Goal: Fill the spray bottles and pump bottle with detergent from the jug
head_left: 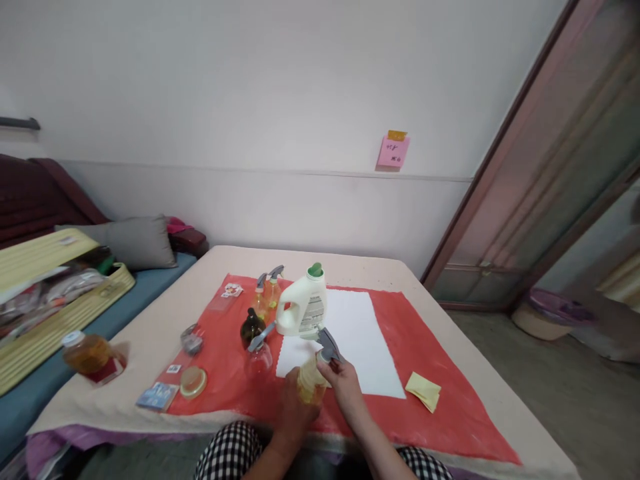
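My left hand [296,402] is wrapped around the body of a clear spray bottle [312,381] with yellowish liquid inside. At its neck, my right hand [344,381] grips the collar below the grey trigger spray head [329,345]. The bottle is held slightly tilted near the table's front edge. Just behind it stands a large white jug [305,307] with a green cap. To the left are a clear, seemingly empty spray bottle [259,361] and a dark brown bottle [251,328]. Two more spray bottles with yellow liquid [273,293] stand farther back.
A red cloth [440,373] and white sheet [360,340] cover the table. A folded yellow cloth [424,391] lies right. Leftward are a round lid [193,382], a blue packet [157,396], a crumpled clear bag [191,340] and a jar of amber liquid [93,358].
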The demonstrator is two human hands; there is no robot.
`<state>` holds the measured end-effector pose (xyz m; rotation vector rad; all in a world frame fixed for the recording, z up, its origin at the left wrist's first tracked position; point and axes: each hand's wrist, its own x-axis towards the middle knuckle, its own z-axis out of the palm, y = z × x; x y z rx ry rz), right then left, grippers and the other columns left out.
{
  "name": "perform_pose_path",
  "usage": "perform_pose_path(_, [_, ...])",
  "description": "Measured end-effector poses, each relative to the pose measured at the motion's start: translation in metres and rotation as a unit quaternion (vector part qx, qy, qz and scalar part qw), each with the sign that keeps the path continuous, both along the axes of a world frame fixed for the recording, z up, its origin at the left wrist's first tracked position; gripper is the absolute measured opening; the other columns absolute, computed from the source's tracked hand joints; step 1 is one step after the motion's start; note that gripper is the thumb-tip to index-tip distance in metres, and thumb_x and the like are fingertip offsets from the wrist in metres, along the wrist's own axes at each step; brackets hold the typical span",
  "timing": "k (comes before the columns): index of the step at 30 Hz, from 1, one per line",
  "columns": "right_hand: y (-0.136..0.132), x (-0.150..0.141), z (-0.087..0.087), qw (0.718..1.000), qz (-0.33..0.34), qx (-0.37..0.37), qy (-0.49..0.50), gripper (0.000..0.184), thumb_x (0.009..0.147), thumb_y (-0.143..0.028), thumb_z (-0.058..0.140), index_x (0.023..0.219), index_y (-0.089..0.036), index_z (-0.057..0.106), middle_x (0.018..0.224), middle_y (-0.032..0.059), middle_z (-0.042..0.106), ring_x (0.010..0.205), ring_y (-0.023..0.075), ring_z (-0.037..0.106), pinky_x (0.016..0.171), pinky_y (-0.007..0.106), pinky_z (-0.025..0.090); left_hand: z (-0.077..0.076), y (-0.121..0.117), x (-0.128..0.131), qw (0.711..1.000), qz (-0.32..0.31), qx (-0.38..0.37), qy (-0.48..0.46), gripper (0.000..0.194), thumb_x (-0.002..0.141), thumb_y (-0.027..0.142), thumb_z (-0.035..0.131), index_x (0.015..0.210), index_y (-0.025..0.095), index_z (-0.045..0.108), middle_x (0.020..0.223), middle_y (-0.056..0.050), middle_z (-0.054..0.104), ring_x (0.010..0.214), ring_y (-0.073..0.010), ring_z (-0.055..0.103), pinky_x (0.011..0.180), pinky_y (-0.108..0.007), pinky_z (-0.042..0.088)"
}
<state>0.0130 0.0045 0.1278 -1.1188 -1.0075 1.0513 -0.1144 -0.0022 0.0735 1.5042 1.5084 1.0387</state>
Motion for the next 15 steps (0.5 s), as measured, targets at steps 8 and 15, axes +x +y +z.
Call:
perform_pose_path(8, [0.029,-0.030,-0.005,0.993,-0.057,0.027,-0.099,0.044,0.077,-0.053,0.070,0.106,-0.020,0.070,0.098,0.0049,0.070,0.093,0.0246,0.063,0.088,0.034,0.049,-0.006,0.046,-0.018,0.999,-0.027,0.026,0.012,0.032,0.084,0.034,0.068,0.112,0.020,0.062,0.119,-0.011,0.063,0.115,-0.0289,0.057,0.101,-0.046,0.047])
perform_pose_path(15, [0.044,-0.048,-0.022,0.985,-0.042,0.015,-0.166,0.038,0.078,-0.051,0.067,0.098,-0.019,0.069,0.095,0.0057,0.069,0.088,0.0242,0.062,0.081,0.032,0.049,-0.024,0.064,-0.016,0.997,-0.021,-0.043,-0.059,0.027,0.095,0.040,0.057,0.113,0.022,0.064,0.119,-0.007,0.064,0.103,-0.0195,0.063,0.090,-0.039,0.054])
